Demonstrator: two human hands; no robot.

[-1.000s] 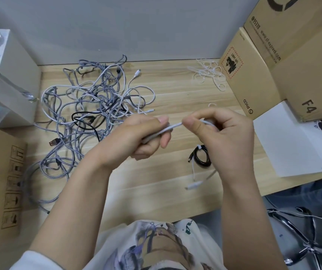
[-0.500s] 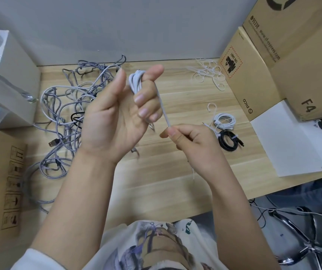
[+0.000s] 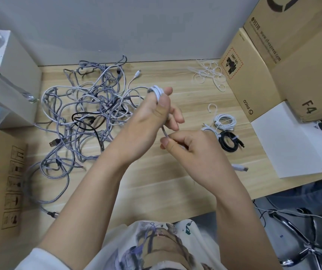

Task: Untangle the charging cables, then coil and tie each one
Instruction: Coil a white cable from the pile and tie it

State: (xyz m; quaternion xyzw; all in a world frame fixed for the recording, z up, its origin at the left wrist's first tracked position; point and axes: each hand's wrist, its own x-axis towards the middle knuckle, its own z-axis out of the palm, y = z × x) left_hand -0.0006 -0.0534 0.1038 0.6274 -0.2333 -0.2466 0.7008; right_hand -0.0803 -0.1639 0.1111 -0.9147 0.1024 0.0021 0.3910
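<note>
My left hand (image 3: 152, 121) is raised over the table with several turns of a white cable (image 3: 157, 91) wound round its fingers, the thumb pressing on the turns. From it the cable runs down to my right hand (image 3: 193, 151), which pinches it between thumb and forefinger. The cable's plug end (image 3: 240, 168) sticks out to the right of my right wrist. A tangle of grey braided and black cables (image 3: 82, 117) lies on the left of the wooden table (image 3: 175, 191). A coiled white cable (image 3: 224, 121) and a coiled black cable (image 3: 230, 143), each tied, lie to the right.
Loose white ties (image 3: 208, 75) lie at the back right. Cardboard boxes (image 3: 273, 61) stand along the right, with a white sheet (image 3: 292, 141) in front of them. A grey box (image 3: 10, 78) and a cardboard box (image 3: 2, 178) stand at the left. A chair base (image 3: 302, 240) shows below the table edge.
My left hand rose with the cable wound on its fingers, then turned and dropped a little to the right. My right hand slid along the cable and now pinches it just below the left hand.
</note>
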